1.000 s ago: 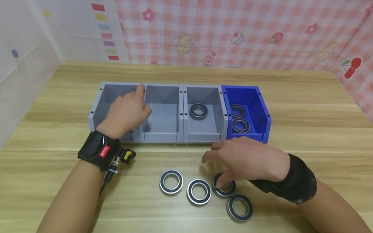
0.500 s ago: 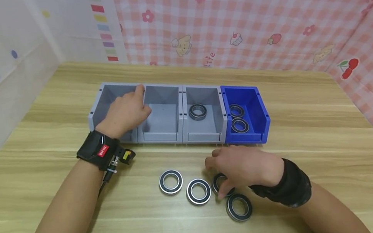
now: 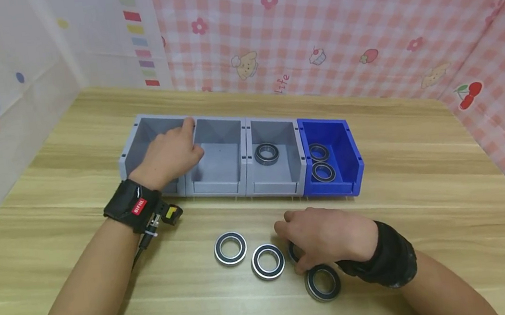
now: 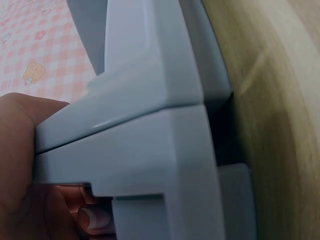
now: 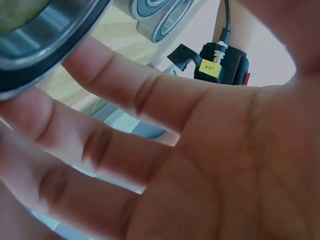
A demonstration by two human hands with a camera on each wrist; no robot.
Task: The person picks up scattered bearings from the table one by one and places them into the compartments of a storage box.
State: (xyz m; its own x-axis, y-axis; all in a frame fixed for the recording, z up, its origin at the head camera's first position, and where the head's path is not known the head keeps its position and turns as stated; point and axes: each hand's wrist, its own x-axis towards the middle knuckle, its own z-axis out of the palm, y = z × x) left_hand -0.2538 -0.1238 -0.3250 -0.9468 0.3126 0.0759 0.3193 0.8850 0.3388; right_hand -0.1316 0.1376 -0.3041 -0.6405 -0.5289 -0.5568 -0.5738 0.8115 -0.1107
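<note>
My left hand (image 3: pixel 167 157) grips the wall between the two leftmost grey bins (image 3: pixel 218 187), with the index finger along its top. In the left wrist view the fingers (image 4: pixel 15 150) curl round the joined bin walls. My right hand (image 3: pixel 330 232) is over a ball bearing (image 3: pixel 293 252) on the table, thumb on its near side and fingers on its far side. That hand hides most of the bearing. The right wrist view has the fingertips against the rim of a bearing (image 5: pixel 50 37). Beside it lie three more bearings, the nearest one (image 3: pixel 311 287) right below the thumb.
Left of the right hand lie two bearings (image 3: pixel 257 264). The third grey bin (image 3: pixel 277 188) holds one bearing (image 3: pixel 267 161). A blue bin (image 3: pixel 356 165) at the row's right end has two. A checked cloth (image 3: pixel 294 31) hangs behind the wooden table (image 3: pixel 423 157).
My right hand has moved slightly left and toward me, closing over the bearing, which is now more hidden. The left hand keeps its place on the bins.
</note>
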